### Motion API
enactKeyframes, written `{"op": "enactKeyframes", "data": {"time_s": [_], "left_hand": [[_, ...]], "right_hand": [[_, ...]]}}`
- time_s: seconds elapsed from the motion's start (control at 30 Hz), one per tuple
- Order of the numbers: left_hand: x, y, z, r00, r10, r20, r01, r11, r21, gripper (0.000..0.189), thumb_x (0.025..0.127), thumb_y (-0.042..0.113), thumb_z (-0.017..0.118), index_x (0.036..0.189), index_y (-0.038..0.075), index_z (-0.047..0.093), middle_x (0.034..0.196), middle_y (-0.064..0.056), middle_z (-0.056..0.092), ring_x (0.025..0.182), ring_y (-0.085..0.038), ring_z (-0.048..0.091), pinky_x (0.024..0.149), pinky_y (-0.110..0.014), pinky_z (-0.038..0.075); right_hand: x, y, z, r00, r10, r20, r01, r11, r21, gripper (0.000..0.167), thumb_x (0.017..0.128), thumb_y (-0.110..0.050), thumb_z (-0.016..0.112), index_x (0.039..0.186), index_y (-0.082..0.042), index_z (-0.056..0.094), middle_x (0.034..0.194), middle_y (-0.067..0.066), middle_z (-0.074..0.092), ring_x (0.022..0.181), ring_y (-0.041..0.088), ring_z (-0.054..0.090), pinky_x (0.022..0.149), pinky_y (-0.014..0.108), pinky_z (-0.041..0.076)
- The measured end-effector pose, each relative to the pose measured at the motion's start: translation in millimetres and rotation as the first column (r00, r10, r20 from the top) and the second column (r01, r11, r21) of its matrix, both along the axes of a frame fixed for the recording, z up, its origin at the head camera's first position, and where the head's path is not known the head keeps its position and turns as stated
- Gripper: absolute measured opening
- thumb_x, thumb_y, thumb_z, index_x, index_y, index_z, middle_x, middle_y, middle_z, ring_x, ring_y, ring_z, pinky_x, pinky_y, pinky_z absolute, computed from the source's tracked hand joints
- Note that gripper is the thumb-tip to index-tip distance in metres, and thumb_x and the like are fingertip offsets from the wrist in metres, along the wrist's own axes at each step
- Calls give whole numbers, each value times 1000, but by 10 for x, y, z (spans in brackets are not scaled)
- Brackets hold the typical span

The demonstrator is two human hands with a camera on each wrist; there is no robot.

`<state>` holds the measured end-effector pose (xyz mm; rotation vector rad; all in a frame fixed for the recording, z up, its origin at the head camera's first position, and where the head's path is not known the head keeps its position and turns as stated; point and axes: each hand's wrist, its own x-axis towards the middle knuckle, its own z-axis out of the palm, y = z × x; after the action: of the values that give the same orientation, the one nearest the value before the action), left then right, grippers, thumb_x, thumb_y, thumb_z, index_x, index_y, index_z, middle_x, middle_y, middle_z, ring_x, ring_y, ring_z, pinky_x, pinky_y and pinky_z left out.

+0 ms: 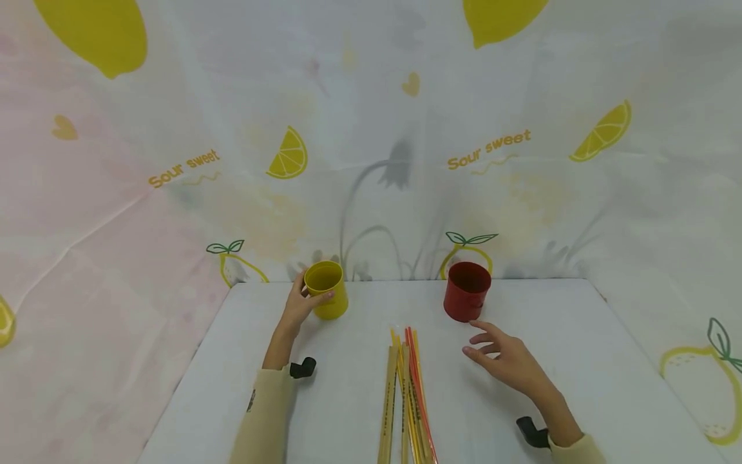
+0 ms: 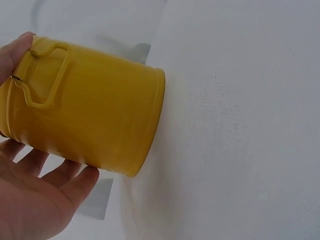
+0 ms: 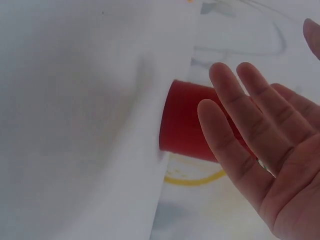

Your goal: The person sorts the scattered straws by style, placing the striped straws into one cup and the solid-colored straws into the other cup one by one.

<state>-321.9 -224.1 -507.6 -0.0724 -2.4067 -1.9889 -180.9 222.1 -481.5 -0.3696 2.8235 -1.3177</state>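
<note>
My left hand [image 1: 299, 303] holds a small yellow metal bucket [image 1: 332, 303] at the back left of the table, thumb on one side and fingers on the other. In the left wrist view the bucket [image 2: 100, 107] shows a wire handle folded against its wall, and the fingers of the left hand [image 2: 40, 195] touch its side near the rim. A similar red bucket [image 1: 464, 303] stands upright at the back right. Just in front of it, apart from it, is my right hand [image 1: 507, 361], its fingers loosely spread and holding nothing. In the right wrist view these fingers partly cover the red bucket [image 3: 187, 120].
Between the arms, a loose bundle of long thin sticks [image 1: 416, 386], yellow, orange and red, lies with flat tan printed strips [image 1: 389, 399] on the white table [image 1: 342, 399]. A cloth backdrop [image 1: 371, 193] with lemon prints hangs right behind the table's back edge.
</note>
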Motion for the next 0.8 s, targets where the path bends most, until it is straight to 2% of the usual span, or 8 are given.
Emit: {"op": "enactKeyframes", "data": {"time_s": [0.17,0.3,0.47,0.53,0.7,0.8], "left_hand": [[5,2,-10,1000,18,20,-18,1000,-4,93,81,32,83,155,25,27,158,-6,25,142,-39,28,112,-60,23],[-2,0,10,999,1,45,-1,1000,5,94,82,32,82,155,26,25,160,-6,22,143,-39,24,112,-62,20],[109,48,203,998,-25,52,25,1000,2,93,85,24,80,157,18,21,160,-12,21,143,-42,24,111,-63,21],[112,53,189,999,-16,39,16,1000,-6,92,85,25,79,157,18,22,159,-12,23,142,-42,26,111,-63,22],[32,21,11,1000,11,30,-11,1000,2,92,82,33,82,155,26,26,158,-6,26,142,-39,27,111,-62,22],[82,28,89,999,-6,44,5,1000,30,92,83,27,82,155,23,26,158,-9,25,142,-40,26,112,-62,20]], "right_hand": [[17,-174,-45,999,7,42,-7,1000,0,59,87,-45,74,134,-15,56,104,1,71,87,17,69,68,30,57],[34,-301,-59,996,39,77,-38,999,-10,60,86,-44,74,134,-13,56,103,1,71,83,15,69,63,26,56],[50,-424,-82,989,105,102,-104,994,-13,63,87,-45,74,137,-13,53,103,1,71,81,13,68,60,25,55],[62,-476,-92,989,110,104,-110,994,-8,64,86,-45,75,137,-13,54,102,0,71,78,11,68,59,25,54],[118,-637,-108,997,6,83,-8,1000,20,61,81,-47,79,128,-12,61,87,-7,69,66,7,63,55,25,52],[133,-716,-120,997,-54,55,52,998,44,58,79,-49,80,122,-13,66,78,-11,66,60,7,58,51,26,49]]}}
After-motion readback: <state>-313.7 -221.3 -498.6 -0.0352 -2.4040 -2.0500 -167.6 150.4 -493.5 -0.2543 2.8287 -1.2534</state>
